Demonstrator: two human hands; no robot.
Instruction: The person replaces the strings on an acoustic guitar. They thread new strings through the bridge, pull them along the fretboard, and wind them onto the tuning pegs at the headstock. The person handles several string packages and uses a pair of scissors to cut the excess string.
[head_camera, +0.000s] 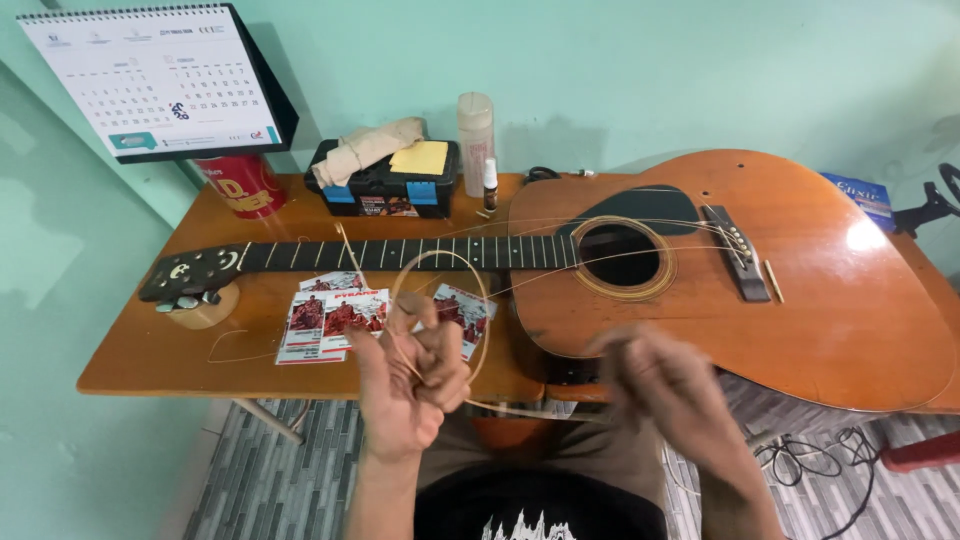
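My left hand (408, 385) is pinched shut on a coiled guitar string (440, 300); right hand (665, 385) is blurry, can't tell its grip. Guitar (800, 290) lies 9-to-3, headstock at 9. Black toolbox (385, 185) closed.

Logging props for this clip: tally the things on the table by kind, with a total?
Acoustic guitar: 1
Black toolbox: 1
Red cup: 1
Desk calendar: 1
Clear tall bottle: 1
Small dropper bottle: 1
Red printed packets: about 3, overlapping
Total: about 9
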